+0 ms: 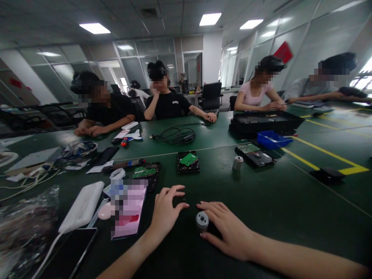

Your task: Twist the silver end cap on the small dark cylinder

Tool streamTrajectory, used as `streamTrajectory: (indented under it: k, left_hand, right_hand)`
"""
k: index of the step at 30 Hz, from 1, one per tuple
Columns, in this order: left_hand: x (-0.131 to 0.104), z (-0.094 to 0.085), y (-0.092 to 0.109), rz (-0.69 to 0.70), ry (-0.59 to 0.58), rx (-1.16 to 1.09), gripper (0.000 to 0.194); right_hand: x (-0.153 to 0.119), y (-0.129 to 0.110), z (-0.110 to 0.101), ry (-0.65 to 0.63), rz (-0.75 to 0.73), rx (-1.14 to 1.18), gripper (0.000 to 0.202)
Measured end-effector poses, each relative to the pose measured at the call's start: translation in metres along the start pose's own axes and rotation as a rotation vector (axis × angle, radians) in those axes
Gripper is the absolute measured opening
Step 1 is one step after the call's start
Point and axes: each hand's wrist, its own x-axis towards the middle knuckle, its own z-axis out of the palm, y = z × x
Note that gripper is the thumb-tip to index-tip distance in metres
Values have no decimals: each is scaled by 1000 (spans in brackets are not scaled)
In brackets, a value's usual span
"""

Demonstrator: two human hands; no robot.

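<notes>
My right hand [228, 232] curves round a small silver metal cylinder [202, 220] that stands upright near the front of the table, its thumb on the near side and its fingers on the far side. The cylinder's top face has a central hub and dark holes. My left hand [168, 205] hovers just left of it, fingers bent and apart, with nothing visible in its grasp. Farther off, a second metal cylinder [238, 162] stands upright. Hard drives with green circuit boards lie ahead: one in the middle [188, 162], one on the right [257, 155].
The green table [273, 213] holds a white power bank [83, 205], a phone [68, 252], a pink printed packet [130, 221] and a plastic bag [31, 228] on my left. Beyond are a coiled black cable [177, 135], a blue bin [271, 139] and black trays [264, 122]. Several people sit opposite.
</notes>
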Motion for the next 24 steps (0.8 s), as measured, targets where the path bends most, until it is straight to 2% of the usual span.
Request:
streamTrajectory:
  k: [2, 9, 14, 18, 24]
  left_hand:
    - [-1, -1, 2, -30, -16, 1, 45]
    - [-4, 0, 7, 1, -12, -95, 28]
    - [-7, -22, 37, 36, -1, -273, 29]
    - [-17, -37, 60, 117, -90, -295, 26]
    - [-28, -33, 64, 156, -170, -220, 34]
  right_hand:
    - [0, 1, 0, 3, -4, 3, 49]
    - [0, 1, 1, 22, -16, 11, 49]
    - [0, 3, 2, 32, -29, 26, 44]
    - [-1, 4, 3, 31, -36, 33, 42]
    - [-1, 3, 5, 25, -29, 27, 45]
